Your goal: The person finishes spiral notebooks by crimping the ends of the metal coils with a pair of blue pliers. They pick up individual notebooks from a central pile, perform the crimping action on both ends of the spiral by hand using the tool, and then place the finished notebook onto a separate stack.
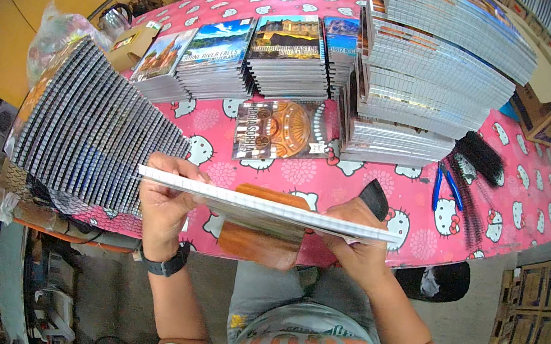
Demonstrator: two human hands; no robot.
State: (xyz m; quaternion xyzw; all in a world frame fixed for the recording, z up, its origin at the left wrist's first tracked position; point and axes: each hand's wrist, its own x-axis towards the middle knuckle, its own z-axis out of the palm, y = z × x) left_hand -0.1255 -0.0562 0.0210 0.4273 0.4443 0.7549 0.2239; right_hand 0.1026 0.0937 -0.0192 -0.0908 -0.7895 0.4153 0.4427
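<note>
Left hand [169, 191] is curling around one end of a thin book with a white edge [263, 203], pretty much closed on it, and my right hand [356, 235] is gripping the other end, though I can't tell how some of those fingers are sitting. So the book is hanging edge-on between both hands, over the near side of the pink surface [305, 171], with something brown and wood-looking [258, 242] showing behind it. Just left of my left hand, a slanting row of books [96, 131] is sitting. Beyond both hands, a brown-covered book [290, 131] is lying flat. Past my right hand, a tall pile of books [429, 81] is standing, and blue-handled pliers [437, 192] are lying off to its right.
</note>
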